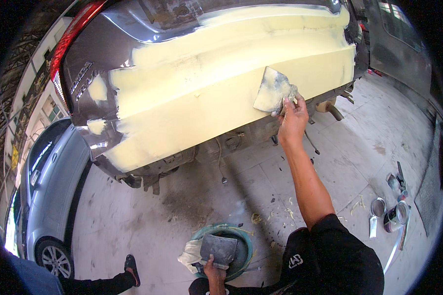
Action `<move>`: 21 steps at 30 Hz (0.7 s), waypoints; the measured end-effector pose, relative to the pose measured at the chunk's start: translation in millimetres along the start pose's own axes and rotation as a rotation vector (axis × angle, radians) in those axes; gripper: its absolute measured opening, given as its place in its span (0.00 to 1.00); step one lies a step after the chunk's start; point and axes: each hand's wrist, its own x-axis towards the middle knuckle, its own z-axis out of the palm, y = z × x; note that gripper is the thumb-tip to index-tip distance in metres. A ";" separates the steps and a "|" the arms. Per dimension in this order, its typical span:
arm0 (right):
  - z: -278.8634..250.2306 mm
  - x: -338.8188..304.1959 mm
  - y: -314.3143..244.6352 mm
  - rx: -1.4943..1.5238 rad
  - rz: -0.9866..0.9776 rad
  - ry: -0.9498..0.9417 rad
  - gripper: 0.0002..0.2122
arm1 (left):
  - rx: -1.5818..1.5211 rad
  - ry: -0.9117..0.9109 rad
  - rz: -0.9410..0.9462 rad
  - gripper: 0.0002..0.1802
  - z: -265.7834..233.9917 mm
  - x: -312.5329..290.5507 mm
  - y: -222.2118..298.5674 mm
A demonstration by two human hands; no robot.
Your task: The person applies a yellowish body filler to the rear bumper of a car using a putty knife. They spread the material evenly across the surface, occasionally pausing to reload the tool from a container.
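Observation:
My right hand [294, 115] pinches a fan-shaped putty spreader [271, 91], its face smeared with pale yellow and grey filler. The spreader is at the lower right of a car's tailgate [202, 88], which pale yellow filler covers broadly; I cannot tell whether it touches the surface. Low in the view, my left hand [214, 271] grips a dark, flat, square plate [220, 250] by its near edge. Beneath that plate is a round green basin [249, 241], with a pale cloth [189, 253] hanging over its left rim.
Open cans [396, 216] and several tools [400, 179] lie on the floor at right. Filler scraps and stains mark the tiles below the bumper area. A silver-blue car [59, 182] stands at left, near another person's shod foot [132, 270]. An exhaust pipe [333, 112] juts out below the tailgate.

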 end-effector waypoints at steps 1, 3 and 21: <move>2.4 -0.8 -3.6 0.031 0.014 0.021 0.17 | -0.005 0.002 0.002 0.28 -0.3 0.1 0.0; 3.4 -0.8 -4.1 0.014 0.003 -0.008 0.17 | -0.009 -0.010 -0.008 0.28 -1.2 1.4 -0.2; 33.4 -23.3 -4.4 -0.135 -0.005 -0.162 0.15 | 0.052 0.011 0.058 0.25 2.0 -3.1 4.7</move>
